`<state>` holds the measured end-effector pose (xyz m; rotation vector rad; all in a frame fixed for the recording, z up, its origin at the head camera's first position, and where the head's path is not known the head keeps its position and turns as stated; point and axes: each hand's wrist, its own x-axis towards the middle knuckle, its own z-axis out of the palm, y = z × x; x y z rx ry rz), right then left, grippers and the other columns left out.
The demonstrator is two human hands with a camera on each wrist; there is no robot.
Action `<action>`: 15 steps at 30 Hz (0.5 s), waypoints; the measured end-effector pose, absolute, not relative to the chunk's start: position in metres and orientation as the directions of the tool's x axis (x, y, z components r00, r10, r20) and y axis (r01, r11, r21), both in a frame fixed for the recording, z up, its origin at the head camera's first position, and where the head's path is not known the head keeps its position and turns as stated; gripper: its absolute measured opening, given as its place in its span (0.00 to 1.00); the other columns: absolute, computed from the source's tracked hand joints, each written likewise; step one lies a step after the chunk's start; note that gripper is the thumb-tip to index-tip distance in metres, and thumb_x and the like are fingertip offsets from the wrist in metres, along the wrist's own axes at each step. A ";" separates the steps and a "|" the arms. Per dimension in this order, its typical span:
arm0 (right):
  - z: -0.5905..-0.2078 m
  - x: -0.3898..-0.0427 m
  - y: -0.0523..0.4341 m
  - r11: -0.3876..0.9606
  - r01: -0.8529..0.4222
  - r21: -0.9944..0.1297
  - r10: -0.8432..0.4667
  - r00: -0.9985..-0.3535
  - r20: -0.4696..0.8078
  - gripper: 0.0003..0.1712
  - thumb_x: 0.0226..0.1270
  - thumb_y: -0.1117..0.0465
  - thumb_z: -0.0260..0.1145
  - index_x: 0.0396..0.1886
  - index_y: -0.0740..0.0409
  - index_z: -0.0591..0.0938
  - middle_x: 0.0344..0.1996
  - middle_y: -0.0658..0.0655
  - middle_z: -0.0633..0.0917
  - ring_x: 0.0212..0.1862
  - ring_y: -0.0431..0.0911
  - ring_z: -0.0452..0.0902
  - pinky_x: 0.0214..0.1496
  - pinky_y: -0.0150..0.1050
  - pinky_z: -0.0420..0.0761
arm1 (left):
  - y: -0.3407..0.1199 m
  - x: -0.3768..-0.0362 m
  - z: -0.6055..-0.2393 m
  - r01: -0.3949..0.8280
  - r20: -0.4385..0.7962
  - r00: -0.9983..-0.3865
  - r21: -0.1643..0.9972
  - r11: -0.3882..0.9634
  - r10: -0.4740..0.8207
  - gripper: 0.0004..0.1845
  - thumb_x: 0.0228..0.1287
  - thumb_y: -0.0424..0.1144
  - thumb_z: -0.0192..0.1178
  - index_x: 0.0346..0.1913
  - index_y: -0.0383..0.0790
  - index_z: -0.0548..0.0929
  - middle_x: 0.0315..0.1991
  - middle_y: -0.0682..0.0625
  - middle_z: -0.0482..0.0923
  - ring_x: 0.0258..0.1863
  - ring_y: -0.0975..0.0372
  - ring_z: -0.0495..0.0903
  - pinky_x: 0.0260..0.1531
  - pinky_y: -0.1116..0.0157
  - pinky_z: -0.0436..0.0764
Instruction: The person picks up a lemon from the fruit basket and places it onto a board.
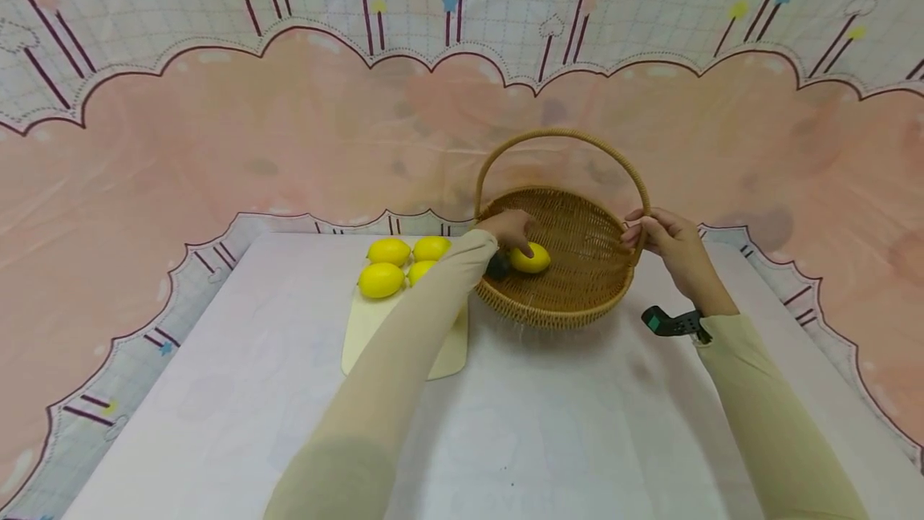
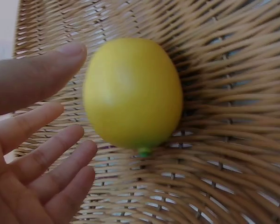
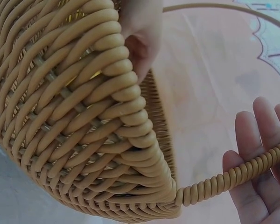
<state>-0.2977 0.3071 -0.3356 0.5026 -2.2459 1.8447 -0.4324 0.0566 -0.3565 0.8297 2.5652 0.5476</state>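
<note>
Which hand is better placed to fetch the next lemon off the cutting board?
Left. The left hand is open beside the lemon in the basket, nearest the four lemons on the board. The right hand steadies the rim.

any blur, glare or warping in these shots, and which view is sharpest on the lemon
Head view: wide-angle warp bends the backdrop and table edges; even light, no glare; the lemon is small. Left wrist view: sharpest on the lemon, though the left hand is soft at the frame edge. Right wrist view: the basket weave is crisp, the right hand slightly soft; no lemon shows.
</note>
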 end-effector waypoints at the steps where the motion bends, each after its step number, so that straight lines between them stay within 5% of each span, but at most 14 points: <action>1: -0.336 -0.297 0.307 0.174 -0.376 -0.910 -0.136 -0.924 0.356 0.16 0.72 0.56 0.52 0.47 0.61 0.79 0.29 0.45 0.84 0.35 0.36 0.82 0.43 0.24 0.81 | 0.056 -0.434 -0.359 0.463 -0.253 -0.749 0.461 0.757 0.612 0.34 0.59 0.39 0.65 0.68 0.39 0.65 0.65 0.44 0.68 0.63 0.54 0.70 0.59 0.61 0.75; 6: -0.335 -0.297 0.305 0.213 -0.371 -0.904 -0.126 -0.928 0.351 0.13 0.72 0.55 0.51 0.45 0.53 0.80 0.28 0.44 0.84 0.35 0.36 0.82 0.44 0.23 0.81 | 0.056 -0.437 -0.365 0.454 -0.318 -0.745 0.401 0.796 0.586 0.36 0.59 0.39 0.65 0.70 0.41 0.63 0.68 0.46 0.65 0.65 0.55 0.68 0.60 0.61 0.74; 15: -0.336 -0.298 0.307 0.186 -0.373 -0.909 -0.142 -0.926 0.350 0.12 0.72 0.56 0.52 0.45 0.54 0.80 0.29 0.46 0.84 0.35 0.37 0.82 0.44 0.23 0.80 | 0.057 -0.430 -0.361 0.500 -0.345 -0.713 0.360 0.787 0.611 0.32 0.60 0.35 0.63 0.67 0.37 0.66 0.67 0.44 0.67 0.64 0.55 0.69 0.60 0.60 0.74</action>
